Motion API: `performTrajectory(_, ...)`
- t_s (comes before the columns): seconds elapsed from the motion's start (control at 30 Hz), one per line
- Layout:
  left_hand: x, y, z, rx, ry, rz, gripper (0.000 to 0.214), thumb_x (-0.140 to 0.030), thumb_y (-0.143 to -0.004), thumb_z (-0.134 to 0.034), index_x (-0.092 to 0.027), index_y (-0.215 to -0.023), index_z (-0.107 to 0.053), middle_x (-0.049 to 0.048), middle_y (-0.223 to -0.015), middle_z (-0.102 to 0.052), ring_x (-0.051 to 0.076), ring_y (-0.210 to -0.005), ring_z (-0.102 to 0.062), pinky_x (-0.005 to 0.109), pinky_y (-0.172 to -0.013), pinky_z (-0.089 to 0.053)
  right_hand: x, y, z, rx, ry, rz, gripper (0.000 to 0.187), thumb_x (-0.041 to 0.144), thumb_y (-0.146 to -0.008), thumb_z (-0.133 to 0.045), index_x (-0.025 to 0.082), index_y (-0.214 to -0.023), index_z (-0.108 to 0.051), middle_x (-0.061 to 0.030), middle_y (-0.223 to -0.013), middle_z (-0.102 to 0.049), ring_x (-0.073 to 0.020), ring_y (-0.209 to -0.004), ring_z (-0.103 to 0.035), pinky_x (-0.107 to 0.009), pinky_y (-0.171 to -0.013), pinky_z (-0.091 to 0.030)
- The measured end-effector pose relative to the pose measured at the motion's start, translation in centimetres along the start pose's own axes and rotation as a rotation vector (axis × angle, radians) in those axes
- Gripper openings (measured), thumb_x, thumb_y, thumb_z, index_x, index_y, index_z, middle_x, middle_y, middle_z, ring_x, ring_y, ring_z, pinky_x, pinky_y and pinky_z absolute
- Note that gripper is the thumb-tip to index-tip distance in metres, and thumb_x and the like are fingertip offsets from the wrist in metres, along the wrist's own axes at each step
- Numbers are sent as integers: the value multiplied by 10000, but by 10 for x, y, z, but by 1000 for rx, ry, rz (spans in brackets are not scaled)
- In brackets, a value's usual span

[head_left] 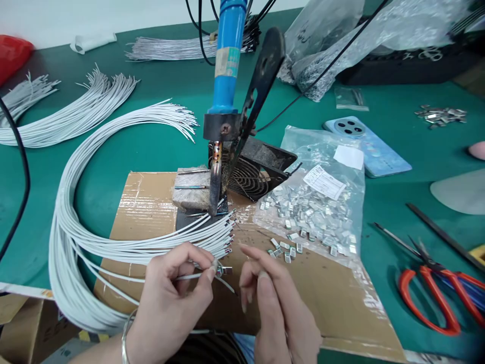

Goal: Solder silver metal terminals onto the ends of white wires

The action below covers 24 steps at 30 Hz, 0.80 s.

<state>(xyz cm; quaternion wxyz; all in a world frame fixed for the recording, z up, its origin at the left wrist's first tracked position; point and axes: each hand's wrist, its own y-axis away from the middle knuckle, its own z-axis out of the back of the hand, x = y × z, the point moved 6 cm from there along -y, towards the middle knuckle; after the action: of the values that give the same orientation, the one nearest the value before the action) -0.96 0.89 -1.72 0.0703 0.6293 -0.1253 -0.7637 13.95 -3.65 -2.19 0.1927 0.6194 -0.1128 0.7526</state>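
"What did you have at the far left of the feed, working from that side?"

"I saw a big loop of white wires (87, 242) curving across a green mat (64, 172) and onto a cardboard sheet (144, 212)."

"And the hands?"

"The left hand (170, 308), with a bracelet (123, 344) on its wrist, pinched one white wire (193, 277) between thumb and forefinger, just above the cardboard. A small metal clip (225, 270) sat at the wire's tip, right by that pinch. The right hand (276, 303) was beside it, its fingers loosely open and curled, gripping nothing I could see."

"Could you read anything?"

"Not really. The soldering iron (227, 60) had a paper label (227, 61) on its blue handle, and the clear plastic bag (314, 146) had a white printed label (325, 182). Both were too small for me to read."

"What was in the bag?"

"It was full of metal clips (306, 212), and a few loose clips (282, 247) lay on the cardboard just outside it. Further right I had a phone in a pale blue case (373, 146), then red-handled scissors (428, 298)."
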Motion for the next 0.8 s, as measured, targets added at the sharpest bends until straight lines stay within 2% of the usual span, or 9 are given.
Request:
performTrajectory(0.13,-1,-6,3,-9,-37,53,110,-202,-808,-678,-172,-708,-642,34,-759,-686,81,-492,-437,206,-440,-256,2,3,-4,57,72,28,250,327,-1041,-481,306,-1252,-613,51,-726,-687,-115,-580,-564,-227,-655,-461)
performTrajectory(0.2,-3,-8,4,-16,-46,60,103,-200,-782,-686,-172,-697,-637,34,-745,-678,83,-490,-420,211,-446,-258,2,1,-6,81,75,38,237,319,-1029,-482,305,-1238,-593,50,-752,-706,-119,-625,-619,-230,-677,-470)
performTrajectory(0.3,-7,-12,4,-36,-41,58,108,-208,-765,-686,-170,-686,-624,36,-748,-675,70,-475,-359,211,-444,-224,3,-6,-8,104,117,84,96,289,-996,-517,267,-946,-595,48,-711,-602,-113,-610,-565,-221,-623,-434)
performTrajectory(0.37,-7,-15,4,-38,-34,69,124,-223,-768,-681,-170,-679,-614,39,-751,-676,66,-471,-331,211,-442,-203,4,-11,-9,129,134,131,204,262,-989,-527,242,-786,-520,50,-685,-497,-105,-592,-473,-213,-593,-396)
performTrajectory(0.4,-8,-17,4,-42,-30,70,133,-230,-770,-679,-169,-674,-608,40,-750,-676,65,-471,-324,211,-441,-195,4,-13,-9,140,118,144,229,246,-990,-524,237,-763,-495,49,-689,-469,-105,-601,-453,-210,-596,-390)
performTrajectory(0.53,-9,-24,6,-64,-29,74,137,-231,-758,-680,-161,-669,-602,52,-778,-685,58,-469,-328,210,-444,-179,8,-20,-8,132,48,159,202,207,-966,-580,234,-775,-520,17,-836,-579,-118,-738,-552,-216,-694,-430)
performTrajectory(0.67,-12,-28,7,-76,2,79,129,-233,-750,-683,-157,-675,-609,58,-772,-687,80,-501,-445,194,-462,-267,10,-25,-5,96,110,179,149,213,-916,-684,246,-790,-611,-13,-1003,-661,-142,-893,-651,-230,-819,-451)
performTrajectory(0.8,-11,-31,8,-69,15,66,121,-217,-758,-684,-157,-683,-611,51,-780,-690,71,-499,-434,188,-460,-258,8,-29,-6,134,86,214,157,177,-915,-667,254,-786,-621,-34,-1102,-693,-160,-1027,-694,-225,-852,-483)
